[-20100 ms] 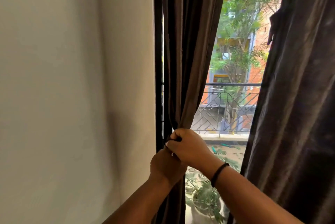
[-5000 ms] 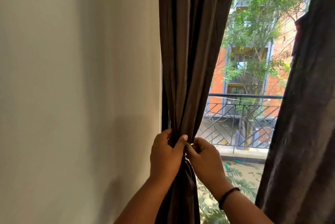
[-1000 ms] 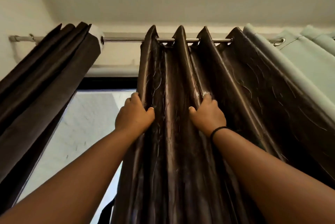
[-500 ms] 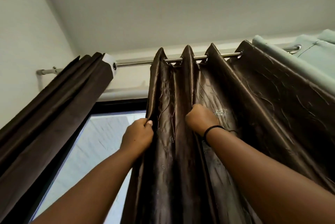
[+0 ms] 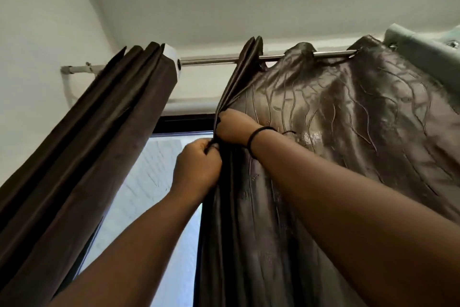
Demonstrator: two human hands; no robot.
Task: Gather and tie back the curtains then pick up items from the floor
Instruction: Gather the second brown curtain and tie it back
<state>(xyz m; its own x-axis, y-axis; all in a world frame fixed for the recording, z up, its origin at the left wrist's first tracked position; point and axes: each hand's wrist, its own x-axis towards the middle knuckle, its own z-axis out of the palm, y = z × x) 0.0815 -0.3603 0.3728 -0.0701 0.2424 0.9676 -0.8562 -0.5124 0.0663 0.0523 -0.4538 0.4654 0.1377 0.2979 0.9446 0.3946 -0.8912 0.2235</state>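
far left: plain dark curtain [image 5: 82, 147] hangs bunched from rod [image 5: 211, 59], beside window [image 5: 159, 174]. centre: your left hand [image 5: 196, 169], fingers curled, pinches left edge of patterned brown curtain [image 5: 336, 117]. just above, touching it: your right hand [image 5: 234, 127], black band [image 5: 254, 140] at wrist, grips same edge folds in closed fist. patterned curtain spreads right along rod to pale green curtain [image 5: 423, 58] at far right.
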